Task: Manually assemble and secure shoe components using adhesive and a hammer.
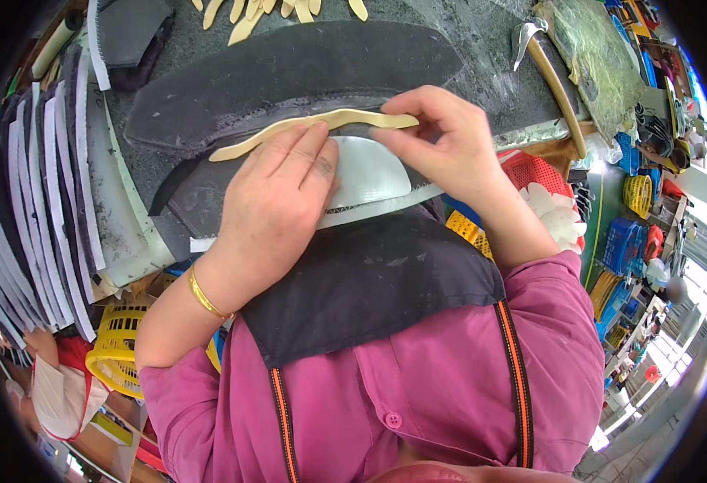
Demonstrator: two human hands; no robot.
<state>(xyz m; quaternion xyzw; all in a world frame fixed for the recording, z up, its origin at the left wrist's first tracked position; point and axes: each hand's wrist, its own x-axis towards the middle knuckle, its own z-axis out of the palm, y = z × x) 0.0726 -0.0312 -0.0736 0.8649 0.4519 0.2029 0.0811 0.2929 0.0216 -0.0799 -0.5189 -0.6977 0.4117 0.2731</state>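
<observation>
A thin, wavy cream strip [352, 117] lies across a dark grey sheet piece [200, 197]. My right hand [442, 137] pinches the strip's right end between thumb and fingers. My left hand [277, 185] rests flat, its stretched fingertips pressing on the middle of the strip. Between the hands, a shiny pale half-oval patch [370, 171] sits on the sheet piece. Zigzag stitching shows along the near edge beside a white band. Whether the strip is stuck to the piece cannot be seen.
Behind lies a long black curved panel [297, 72], with several loose cream strips [249, 18] beyond it. At the far right rests a hammer [553, 76]. Stacked white-edged dark pieces [35, 201] stand left. A yellow basket [116, 346] is below them; another person's arm [43, 350] shows nearby.
</observation>
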